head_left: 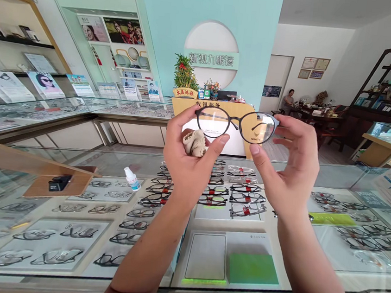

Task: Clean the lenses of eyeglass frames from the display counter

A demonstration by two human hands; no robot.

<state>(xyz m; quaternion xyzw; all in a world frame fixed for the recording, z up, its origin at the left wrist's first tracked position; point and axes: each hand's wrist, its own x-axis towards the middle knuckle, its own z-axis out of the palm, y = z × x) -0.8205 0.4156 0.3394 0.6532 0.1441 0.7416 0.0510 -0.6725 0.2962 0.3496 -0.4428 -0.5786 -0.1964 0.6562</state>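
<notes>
A pair of round dark-framed eyeglasses (234,119) is held up level above the glass counter, its lenses facing me. My left hand (193,153) is closed on the left side of the frame, thumb below the rim and index finger at the corner. A crumpled beige cloth (195,143) is tucked in that same palm. On the other side, my right hand (290,159) pinches the right rim and hinge corner between thumb and fingers. The right lens carries a printed logo reading SIMITE.
Beneath my arms, the glass display counter (173,289) holds several rows of eyeglasses (248,196). A small white spray bottle (132,179) stands on it to the left, near a wooden stand (59,176). Further back are a wooden reception desk (185,107) and a seated person (289,100).
</notes>
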